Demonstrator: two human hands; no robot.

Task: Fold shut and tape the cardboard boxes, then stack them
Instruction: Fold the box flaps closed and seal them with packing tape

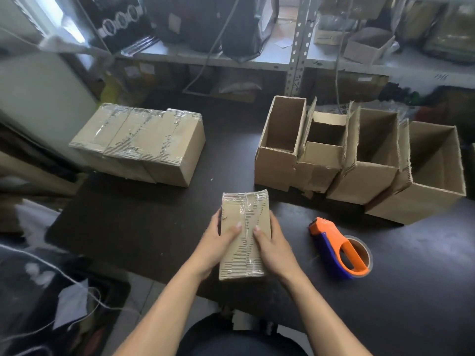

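One taped box held in both hands at the near edge of the dark table.

The taped box (244, 235) lies lengthwise on the table (128, 222), clear tape running down its worn top; the left hand (216, 246) grips its left side with the thumb laid on top, and the right hand (273, 249) grips its right side the same way, fingers wrapped down the flanks. Just to the right lies one tape dispenser (339, 249), orange and blue, with its roll of tape, apart from the box. Farther right stand four open boxes (359, 155) in a row, touching each other, flaps up. At far left three sealed boxes (138, 145) sit pressed side by side. Behind the table runs a metal shelf (295, 60) holding bags and cartons.
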